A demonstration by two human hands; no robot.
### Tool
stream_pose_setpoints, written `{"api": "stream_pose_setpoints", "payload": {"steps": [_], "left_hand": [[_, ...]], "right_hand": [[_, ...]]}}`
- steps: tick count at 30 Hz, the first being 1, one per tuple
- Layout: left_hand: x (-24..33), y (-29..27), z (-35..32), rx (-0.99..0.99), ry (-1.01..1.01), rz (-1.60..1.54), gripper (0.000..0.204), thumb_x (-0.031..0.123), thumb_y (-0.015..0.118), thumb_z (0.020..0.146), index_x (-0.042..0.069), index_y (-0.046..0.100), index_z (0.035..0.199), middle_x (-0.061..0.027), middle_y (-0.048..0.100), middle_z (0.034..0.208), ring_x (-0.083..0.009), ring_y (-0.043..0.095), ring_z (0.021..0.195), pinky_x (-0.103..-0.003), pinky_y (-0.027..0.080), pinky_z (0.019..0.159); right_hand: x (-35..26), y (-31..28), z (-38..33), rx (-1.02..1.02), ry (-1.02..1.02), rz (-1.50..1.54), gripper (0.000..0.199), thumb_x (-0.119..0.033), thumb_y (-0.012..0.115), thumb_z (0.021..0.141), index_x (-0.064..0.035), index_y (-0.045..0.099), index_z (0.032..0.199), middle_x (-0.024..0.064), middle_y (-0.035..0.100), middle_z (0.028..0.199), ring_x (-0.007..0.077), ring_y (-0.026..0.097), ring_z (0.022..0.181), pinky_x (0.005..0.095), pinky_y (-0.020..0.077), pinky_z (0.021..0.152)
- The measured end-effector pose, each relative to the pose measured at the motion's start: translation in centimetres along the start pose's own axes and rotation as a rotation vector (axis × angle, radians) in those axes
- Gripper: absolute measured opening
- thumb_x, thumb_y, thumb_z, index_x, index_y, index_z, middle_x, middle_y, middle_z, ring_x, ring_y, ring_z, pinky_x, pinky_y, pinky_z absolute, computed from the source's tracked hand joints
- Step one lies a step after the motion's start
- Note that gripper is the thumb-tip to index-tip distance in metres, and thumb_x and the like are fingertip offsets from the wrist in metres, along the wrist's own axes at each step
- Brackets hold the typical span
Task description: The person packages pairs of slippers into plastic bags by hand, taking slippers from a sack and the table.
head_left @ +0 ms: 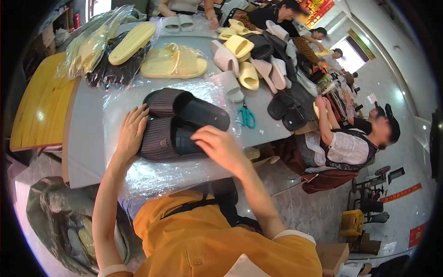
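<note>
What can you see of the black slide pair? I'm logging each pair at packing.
The slides are two dark slip-on sandals with ribbed brownish straps and smooth black footbeds, rubbery looking. They lie side by side, soles down, on a clear plastic sheet on the grey table. The left hand rests flat on the nearer strap; the right hand covers that slide's footbed.

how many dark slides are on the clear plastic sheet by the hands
2: one dark slide under the left hand and right hand, the other slide just behind it.
</note>
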State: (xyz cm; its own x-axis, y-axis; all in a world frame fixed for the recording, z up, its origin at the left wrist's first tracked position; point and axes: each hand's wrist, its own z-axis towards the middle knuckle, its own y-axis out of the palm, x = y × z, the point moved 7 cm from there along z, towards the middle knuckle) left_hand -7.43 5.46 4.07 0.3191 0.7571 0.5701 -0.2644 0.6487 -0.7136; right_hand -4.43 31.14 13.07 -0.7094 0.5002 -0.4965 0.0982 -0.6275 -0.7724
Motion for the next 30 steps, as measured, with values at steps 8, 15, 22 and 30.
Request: {"api": "stream_pose_setpoints", "payload": {"steps": [8,15,22,30], "left_hand": [[0.0,-0.7,-0.3,-0.007,-0.02,-0.005,0.042,0.022,0.035,0.107,0.001,0.059,0.136,-0.0125,0.048,0.151,-0.0334,0.034,0.146,-0.045,0.02,0.123],[-0.2,-0.2,-0.2,-0.034,0.011,-0.01,0.048,0.028,0.03,0.108,0.001,0.055,0.139,-0.0144,0.044,0.154,-0.0328,0.033,0.147,-0.045,0.018,0.123],[0.0,0.2,-0.1,-0.047,0.006,0.045,0.049,0.027,0.028,0.109,0.001,0.053,0.141,-0.0155,0.044,0.154,-0.0352,0.034,0.145,-0.045,0.019,0.123],[-0.1,0.1,-0.1,-0.064,-0.013,0.055,0.051,0.03,0.025,0.109,0.002,0.052,0.142,-0.0135,0.044,0.154,-0.0324,0.031,0.148,-0.045,0.016,0.124]], "right_hand": [[1.4,5.4,1.0,0.063,-0.006,-0.114,0.017,-0.013,0.071,0.084,-0.006,0.063,0.098,0.0079,0.057,0.1,0.0318,0.065,0.084,0.0427,0.0532,0.07],[1.5,6.3,0.6,0.05,-0.065,-0.263,0.016,-0.007,0.067,0.083,-0.003,0.056,0.095,0.0127,0.054,0.099,0.0323,0.065,0.083,0.0434,0.0548,0.068],[3.7,3.8,-0.5,0.277,0.127,0.241,0.008,-0.004,0.053,0.099,-0.0018,0.046,0.101,0.0132,0.056,0.083,0.0262,0.062,0.069,0.0377,0.0498,0.063],[7.3,-0.2,-3.4,0.602,0.31,0.755,0.012,-0.017,0.046,0.107,-0.0053,0.046,0.106,0.0027,0.052,0.081,0.009,0.049,0.067,0.0243,0.0422,0.059]]}}
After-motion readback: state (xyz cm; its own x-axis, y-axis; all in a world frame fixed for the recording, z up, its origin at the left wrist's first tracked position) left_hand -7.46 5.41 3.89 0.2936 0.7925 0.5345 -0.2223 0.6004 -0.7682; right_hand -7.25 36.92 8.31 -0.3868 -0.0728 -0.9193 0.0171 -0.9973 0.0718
